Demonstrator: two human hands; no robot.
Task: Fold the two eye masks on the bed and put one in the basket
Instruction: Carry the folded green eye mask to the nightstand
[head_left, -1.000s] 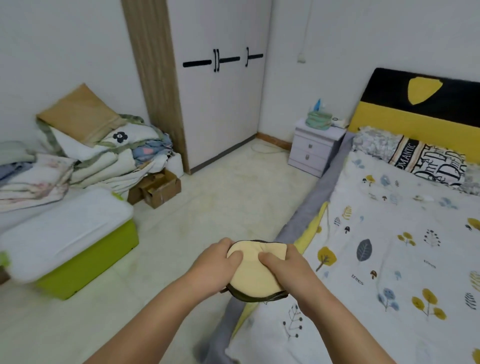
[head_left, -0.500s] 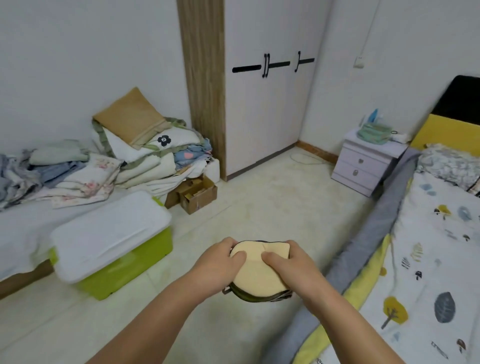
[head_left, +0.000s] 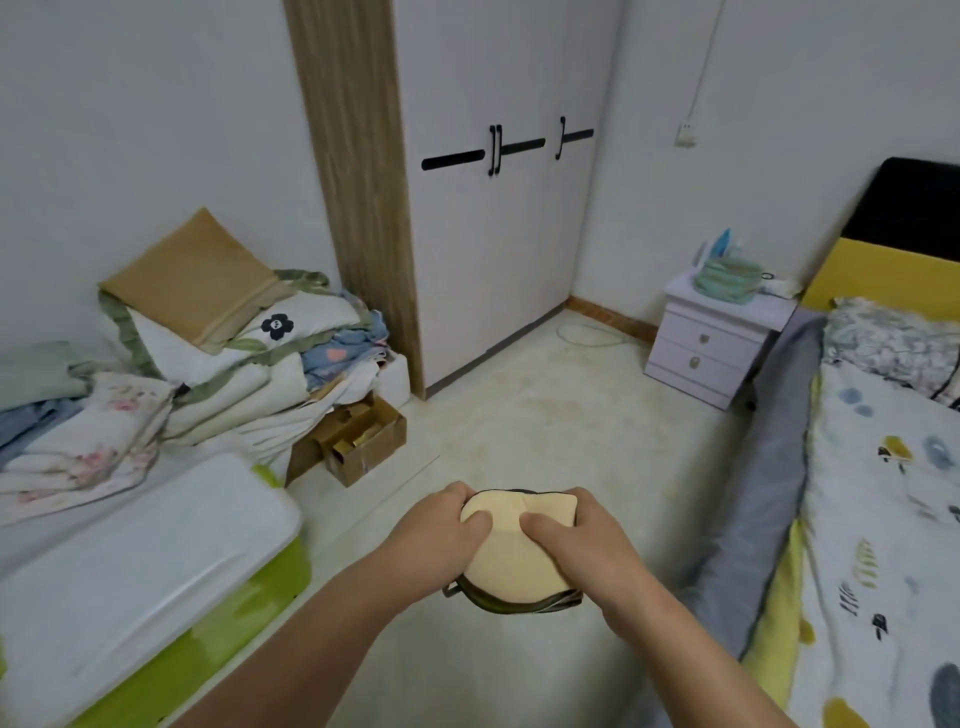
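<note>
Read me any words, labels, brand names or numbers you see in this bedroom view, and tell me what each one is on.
None can be read in this view.
The bedsheet carries small dark marks among its leaf prints that may be lettering: too blurred to read.
The patterned pillow at the right edge: no print legible.
The folded eye mask, the storage box lid and the cardboard box show no label.

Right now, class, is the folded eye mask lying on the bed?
No: both hands, left and right, hold the eye mask in the air over the floor, beside the bed.
</note>
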